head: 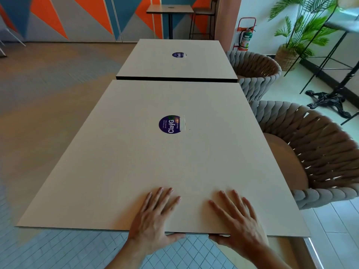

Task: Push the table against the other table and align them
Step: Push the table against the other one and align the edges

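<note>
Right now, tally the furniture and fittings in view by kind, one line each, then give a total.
White square tables: 2
Round purple stickers: 2
Woven rope chairs: 2
Tall wood-top table: 1
Fire extinguisher: 1
Potted palm: 1
Total: 9

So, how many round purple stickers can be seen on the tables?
2. One sticker is near the middle of the near table, which both hands grip. The other sticker is on the far table. The small background table is too distant to tell.
</note>
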Motion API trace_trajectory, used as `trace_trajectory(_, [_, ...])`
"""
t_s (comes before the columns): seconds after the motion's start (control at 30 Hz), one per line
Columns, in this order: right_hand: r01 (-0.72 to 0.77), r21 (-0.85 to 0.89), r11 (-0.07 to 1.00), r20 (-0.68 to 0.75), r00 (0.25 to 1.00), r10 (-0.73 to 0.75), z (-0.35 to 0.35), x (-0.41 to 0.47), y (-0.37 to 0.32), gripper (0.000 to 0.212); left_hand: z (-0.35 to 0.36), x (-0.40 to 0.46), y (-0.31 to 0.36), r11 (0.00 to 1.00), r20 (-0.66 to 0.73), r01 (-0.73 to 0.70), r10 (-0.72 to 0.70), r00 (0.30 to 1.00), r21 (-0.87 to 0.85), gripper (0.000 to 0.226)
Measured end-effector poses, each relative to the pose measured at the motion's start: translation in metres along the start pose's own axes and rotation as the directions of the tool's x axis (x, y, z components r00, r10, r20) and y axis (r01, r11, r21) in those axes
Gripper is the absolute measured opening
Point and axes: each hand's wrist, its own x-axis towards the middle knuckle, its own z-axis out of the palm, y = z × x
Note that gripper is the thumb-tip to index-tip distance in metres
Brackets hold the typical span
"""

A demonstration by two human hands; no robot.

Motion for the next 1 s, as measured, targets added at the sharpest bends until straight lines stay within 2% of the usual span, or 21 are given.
trace_trajectory(0.17, [0.016, 0.007, 1.000, 0.011, 1.000, -0.016, 0.002, 0.022, -0.041, 0.099, -0.002, -0.010, -0.022, 0.999, -0.011, 0.024, -0.025, 1.000, -0.034, 0.103])
trace_trajectory(0.4, [0.014, -0.061, 0.998, -0.003, 1.000, -0.014, -0.002, 0.028, -0.039, 0.096, 0.001, -0.005, -0.027, 1.000, -0.010, -0.001, 0.001, 1.000, -0.020, 0.105])
trace_trajectory(1.0, [0.013, -0.052, 0.999, 0.023, 1.000, -0.012, -0.010, 0.054, -0.029, 0.096, 0.001, 0.022, -0.038, 1.000, -0.006, 0.002, -0.002, 1.000, 0.014, 0.106])
